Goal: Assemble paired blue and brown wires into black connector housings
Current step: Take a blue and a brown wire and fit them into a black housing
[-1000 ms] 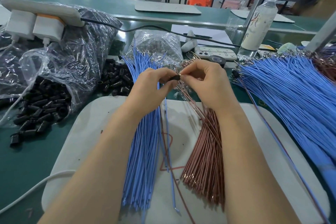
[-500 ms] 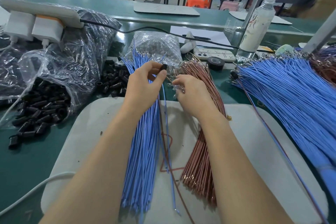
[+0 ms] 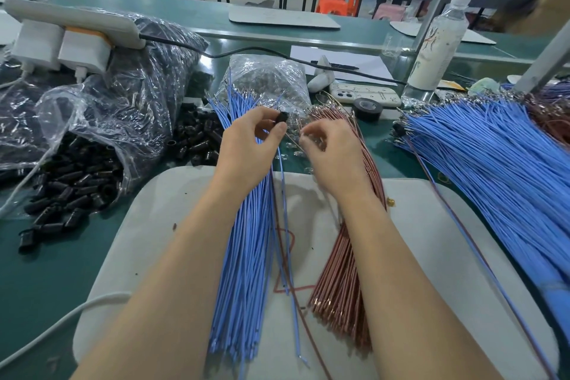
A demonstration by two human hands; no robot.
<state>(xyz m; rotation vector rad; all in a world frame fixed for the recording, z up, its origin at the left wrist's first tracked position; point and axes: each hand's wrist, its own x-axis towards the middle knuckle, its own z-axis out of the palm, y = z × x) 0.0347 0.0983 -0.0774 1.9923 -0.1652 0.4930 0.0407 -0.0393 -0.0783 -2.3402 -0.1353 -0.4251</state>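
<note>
1. A blue wire bundle (image 3: 246, 262) and a brown wire bundle (image 3: 342, 281) are lying side by side on the grey pad (image 3: 431, 225).
2. The left hand (image 3: 249, 148) is pinching a black housing (image 3: 282, 117) between its thumb and curled fingers, above the blue bundle's far end.
3. The right hand (image 3: 333, 157) is curling its fingers close together over the brown wire tips; I cannot tell whether it is gripping one.
4. Spare housings (image 3: 197, 139) are lying beyond, to the left.

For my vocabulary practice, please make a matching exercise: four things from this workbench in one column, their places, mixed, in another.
1 black housing
2 brown wire bundle
3 tape roll
4 white bottle

A standing upright at the back right
B pinched in the left hand
C on the grey mat under the right forearm
D flat on the table beside the phone

Pairs: 1-B, 2-C, 3-D, 4-A
</note>
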